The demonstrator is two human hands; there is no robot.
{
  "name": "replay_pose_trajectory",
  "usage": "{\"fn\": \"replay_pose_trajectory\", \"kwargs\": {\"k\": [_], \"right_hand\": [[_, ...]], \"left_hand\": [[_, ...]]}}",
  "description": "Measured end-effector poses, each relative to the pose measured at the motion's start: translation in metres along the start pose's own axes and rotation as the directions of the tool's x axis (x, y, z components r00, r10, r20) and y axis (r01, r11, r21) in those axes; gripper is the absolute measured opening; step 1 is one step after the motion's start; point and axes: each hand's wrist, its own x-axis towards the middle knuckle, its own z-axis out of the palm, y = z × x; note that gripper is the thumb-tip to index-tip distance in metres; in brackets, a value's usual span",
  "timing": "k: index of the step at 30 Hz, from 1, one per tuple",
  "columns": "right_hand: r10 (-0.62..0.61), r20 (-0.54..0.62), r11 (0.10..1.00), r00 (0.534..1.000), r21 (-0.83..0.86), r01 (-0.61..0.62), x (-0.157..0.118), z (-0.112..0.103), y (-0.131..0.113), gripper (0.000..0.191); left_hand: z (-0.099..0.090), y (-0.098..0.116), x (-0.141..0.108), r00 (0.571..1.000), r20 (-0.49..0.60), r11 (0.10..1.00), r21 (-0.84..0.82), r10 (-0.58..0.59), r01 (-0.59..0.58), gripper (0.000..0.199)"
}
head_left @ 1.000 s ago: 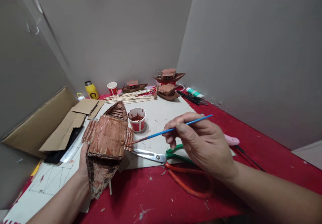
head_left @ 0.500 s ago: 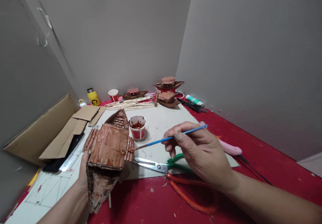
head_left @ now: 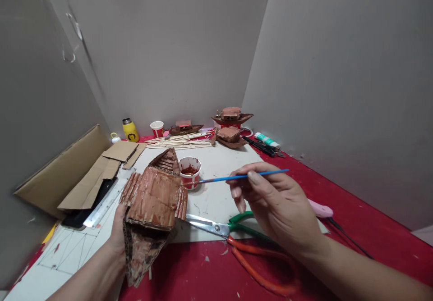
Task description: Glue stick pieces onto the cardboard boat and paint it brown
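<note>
My left hand (head_left: 117,229) grips a brown-painted cardboard model boat (head_left: 154,197) from its left side; the fingers underneath are hidden. The boat has a broad roof and stick-covered side pieces. My right hand (head_left: 270,197) pinches a thin blue paintbrush (head_left: 237,178). Its brown bristles hover near the upper end of the boat's right side piece, in front of the paint cup; contact I cannot tell. That red and white paper cup (head_left: 190,171) holds brown paint and stands just behind the boat. Below my right hand lie scissors (head_left: 216,228) with green and orange handles.
Wooden sticks (head_left: 179,139) and several finished-looking brown model boats (head_left: 231,134) stand at the back. A yellow bottle (head_left: 130,130) and another paper cup (head_left: 157,129) are back left. Cardboard pieces (head_left: 88,175) and a ruler (head_left: 104,204) lie left; a pink tool (head_left: 320,208) with a cord lies right.
The brush has swung up, its tip lifting from the middle of the boat's right side piece toward its upper end. The whole view has shifted slightly; the left hand still holds the boat.
</note>
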Motion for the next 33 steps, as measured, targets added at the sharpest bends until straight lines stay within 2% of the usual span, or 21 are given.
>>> {"fn": "replay_pose_trajectory", "kwargs": {"k": [4, 8, 11, 14, 17, 25, 33], "right_hand": [[-0.002, -0.015, 0.999, 1.0, -0.051, 0.002, -0.001, 0.001, 0.001, 0.018], [0.006, 0.042, 1.0, 0.999, -0.026, -0.005, -0.004, 0.0, 0.002, 0.014], [0.005, 0.058, 1.0, 0.998, -0.011, -0.004, -0.006, 0.0, 0.003, 0.012], [0.006, 0.063, 1.0, 0.998, -0.018, -0.005, -0.006, 0.0, 0.003, 0.011], [0.0, 0.056, 0.999, 0.998, -0.034, 0.002, -0.006, 0.0, 0.003, 0.011], [0.02, 0.014, 0.998, 1.0, -0.055, -0.019, -0.007, 0.002, 0.001, 0.013], [0.032, 0.052, 0.999, 0.998, -0.036, -0.03, -0.006, 0.0, 0.004, 0.011]], "left_hand": [[0.015, 0.0, -0.002, 0.988, -0.152, 1.0, -0.008, 0.016, -0.017, 0.045], [0.037, -0.001, -0.007, 0.964, -0.265, 0.999, 0.028, 0.035, -0.028, 0.042], [0.049, -0.003, -0.011, 0.98, -0.2, 1.0, 0.019, -0.003, 0.007, 0.037], [0.052, -0.003, -0.011, 0.986, -0.161, 0.999, 0.027, 0.032, -0.028, 0.029], [0.046, -0.003, -0.009, 0.993, -0.092, 0.996, 0.048, 0.076, -0.072, 0.024], [0.031, -0.004, -0.005, 0.99, 0.135, 0.993, 0.102, 0.047, -0.061, 0.024], [0.032, -0.005, -0.006, 0.983, 0.175, 0.991, 0.102, 0.063, -0.082, 0.021]]}}
